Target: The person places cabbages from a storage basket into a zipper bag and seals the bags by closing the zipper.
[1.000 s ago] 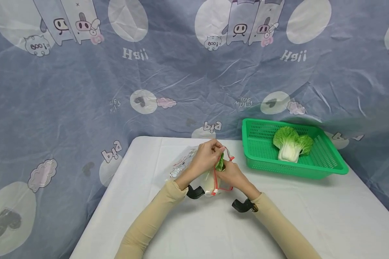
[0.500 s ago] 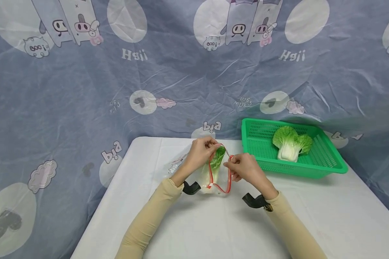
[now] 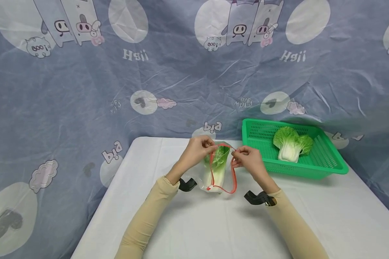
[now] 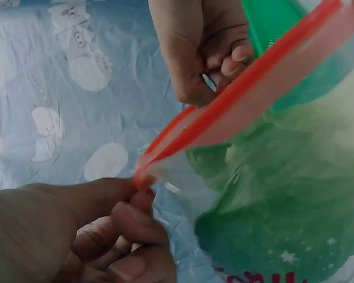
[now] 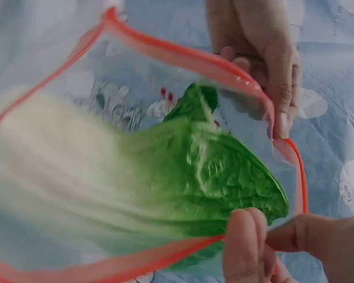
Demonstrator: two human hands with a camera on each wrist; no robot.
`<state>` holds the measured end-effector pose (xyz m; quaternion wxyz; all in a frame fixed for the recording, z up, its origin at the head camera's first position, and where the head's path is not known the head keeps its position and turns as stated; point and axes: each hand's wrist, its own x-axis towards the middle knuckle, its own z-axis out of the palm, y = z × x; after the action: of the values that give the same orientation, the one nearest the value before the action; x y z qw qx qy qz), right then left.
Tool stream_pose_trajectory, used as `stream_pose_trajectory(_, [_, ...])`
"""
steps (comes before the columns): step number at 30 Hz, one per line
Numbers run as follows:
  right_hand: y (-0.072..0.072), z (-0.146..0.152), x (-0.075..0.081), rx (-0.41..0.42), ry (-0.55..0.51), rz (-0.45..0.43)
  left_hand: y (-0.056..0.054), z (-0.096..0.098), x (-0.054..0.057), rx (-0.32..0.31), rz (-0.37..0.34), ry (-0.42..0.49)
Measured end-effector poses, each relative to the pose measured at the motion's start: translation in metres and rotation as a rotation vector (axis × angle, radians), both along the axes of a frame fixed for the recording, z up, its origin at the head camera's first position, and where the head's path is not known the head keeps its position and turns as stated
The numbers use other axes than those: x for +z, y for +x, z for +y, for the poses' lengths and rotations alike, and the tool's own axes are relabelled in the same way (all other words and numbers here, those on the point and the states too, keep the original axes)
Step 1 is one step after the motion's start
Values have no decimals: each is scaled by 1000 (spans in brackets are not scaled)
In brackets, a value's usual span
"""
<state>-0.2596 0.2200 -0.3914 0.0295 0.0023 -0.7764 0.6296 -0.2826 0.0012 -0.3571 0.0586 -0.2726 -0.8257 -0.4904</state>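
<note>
A clear zip bag (image 3: 234, 178) with a red zip edge is held with its mouth spread wide. Inside it lies a napa cabbage (image 3: 218, 167), its white stalk toward the person and its green leaves at the far end. My left hand (image 3: 196, 150) pinches the red edge at the far left of the mouth between thumb and forefinger. On the opposite side, my right hand (image 3: 251, 161) pinches the red edge. In the right wrist view the leafy tip of the cabbage (image 5: 224, 171) comes close beside the right thumb and fingers.
At the back right stands a green perforated basket (image 3: 253, 156), holding more napa cabbage (image 3: 288, 147). A white cloth covers the table (image 3: 201, 230). Behind it hangs a blue-grey printed curtain (image 3: 181, 72).
My right hand has come out from the bag's mouth, moved right and taken hold of the red edge. The mouth has widened, showing the cabbage. My left hand has shifted slightly left.
</note>
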Motion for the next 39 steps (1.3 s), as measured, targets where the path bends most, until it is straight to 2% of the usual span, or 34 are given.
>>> stream_pose_trajectory(4, [0,2,4,-49,-145,-55,9,2,4,-26,-4,-124])
stream_pose_trajectory(7, [1,4,5,-104,-260,-61,27,6,9,-29,29,-306])
stream_pose_trajectory(9, [1,6,7,-129,-326,-50,41,8,12,-61,49,-452])
stream_pose_trajectory(13, [2,11,10,-146,-379,-29,62,19,9,-126,172,-726])
stream_pose_trajectory(16, [1,13,10,-144,-400,-24,66,27,3,-113,281,-817])
stream_pose_trajectory(18, [1,13,11,-145,-427,-17,64,29,0,-96,315,-809])
stream_pose_trajectory(20, [1,14,11,-142,-449,-10,60,27,0,-89,301,-755])
stream_pose_trajectory(24, [2,19,13,-129,-472,-10,52,16,7,-102,260,-636])
stream_pose_trajectory(28, [4,27,19,-111,-419,-18,44,4,15,-117,241,-569])
stream_pose_trajectory(31, [7,33,25,-102,-316,-18,39,-3,20,-118,232,-494])
stream_pose_trajectory(34, [10,38,30,-117,-124,12,35,-11,26,-97,221,-397])
stream_pose_trajectory(39, [15,42,35,-199,217,165,29,-25,35,-48,234,-196])
